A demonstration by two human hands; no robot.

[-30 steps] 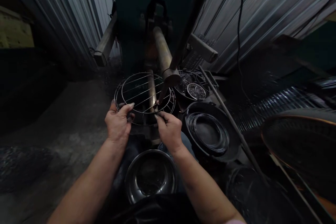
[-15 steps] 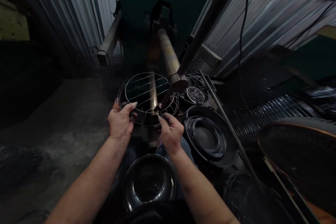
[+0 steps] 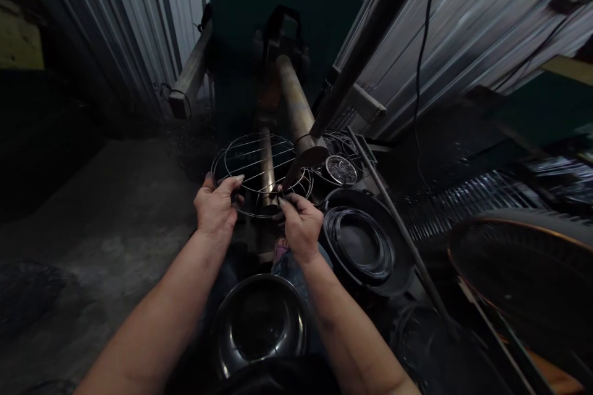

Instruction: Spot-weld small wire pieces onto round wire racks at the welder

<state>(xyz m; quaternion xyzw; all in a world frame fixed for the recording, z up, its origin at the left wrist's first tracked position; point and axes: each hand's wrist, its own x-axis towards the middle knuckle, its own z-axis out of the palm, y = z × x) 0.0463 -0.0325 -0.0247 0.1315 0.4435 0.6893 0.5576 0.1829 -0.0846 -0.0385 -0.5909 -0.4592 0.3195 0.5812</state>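
Note:
A round wire rack [image 3: 245, 174] with parallel bars lies between my hands, around the lower electrode bar [image 3: 267, 163] of a machine. My left hand [image 3: 218, 202] is closed on its left rim, thumb on top. At the rim's near right side, my right hand [image 3: 300, 222] is pinched just below the dark tip of the machine; whether it holds the rim or a small wire piece is too dark to tell. The thick upper cylinder [image 3: 296, 102] hangs above the rack's right part.
Below my hands sits a shiny metal bowl [image 3: 262, 321]. To the right are a black pan [image 3: 403, 271] with coiled wire rings [image 3: 360, 244], a small round wire piece [image 3: 341, 170], a long metal rod [image 3: 398, 219] and a large round dark tray [image 3: 523, 271]. A cable [image 3: 419, 86] hangs down.
The rack has tilted and shifted slightly to the right at its left side, with my left hand moving along. My right hand stays pinched near the tip. The whole view has shifted slightly.

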